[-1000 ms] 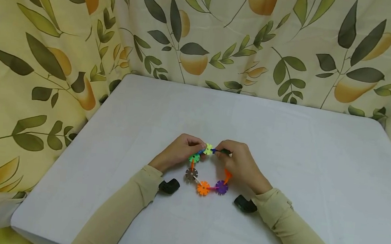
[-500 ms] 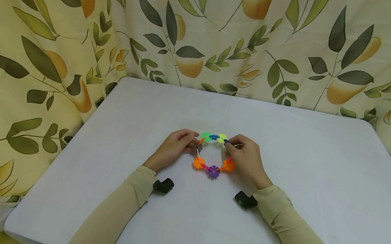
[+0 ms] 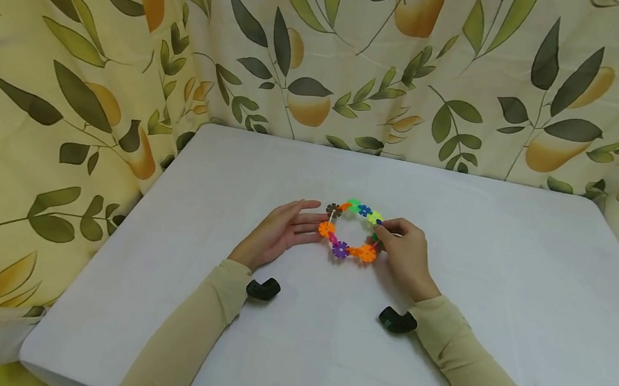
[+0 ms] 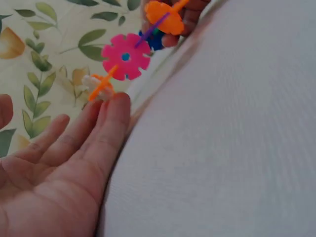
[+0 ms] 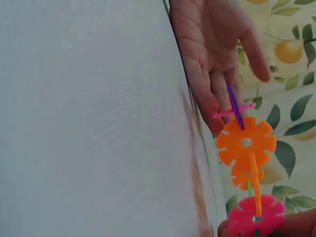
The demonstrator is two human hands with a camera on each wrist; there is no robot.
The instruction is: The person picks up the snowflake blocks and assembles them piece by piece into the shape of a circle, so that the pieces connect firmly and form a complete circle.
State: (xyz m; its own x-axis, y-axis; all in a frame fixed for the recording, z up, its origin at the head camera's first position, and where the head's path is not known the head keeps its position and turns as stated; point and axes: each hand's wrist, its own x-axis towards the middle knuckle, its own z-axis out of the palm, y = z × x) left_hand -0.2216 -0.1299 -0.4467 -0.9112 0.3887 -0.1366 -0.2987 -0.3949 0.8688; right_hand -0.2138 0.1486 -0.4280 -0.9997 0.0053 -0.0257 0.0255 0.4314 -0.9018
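Observation:
A closed ring of interlocking plastic snowflake discs point(image 3: 340, 250) in brown, orange, purple, pink, green, blue and yellow is raised at the table's middle. My right hand point(image 3: 409, 252) pinches its right side between thumb and fingers, which cover some discs there. On the left, my left hand point(image 3: 280, 230) has its palm turned up and fingers extended, the fingertips at the ring's edge. The left wrist view shows those fingertips against an orange and a white disc, below a pink disc point(image 4: 126, 57). An orange disc point(image 5: 246, 142) stands out in the right wrist view.
A white-covered table point(image 3: 477, 252) lies under both hands. Leaf-and-fruit patterned curtains point(image 3: 377, 69) hang behind it and on its left. Black wrist-worn devices point(image 3: 263, 288) show beside both cuffs.
The ring has turned clockwise and moved away from me, a little to the right. My left hand has let go and straightened its fingers; my right hand keeps its pinch.

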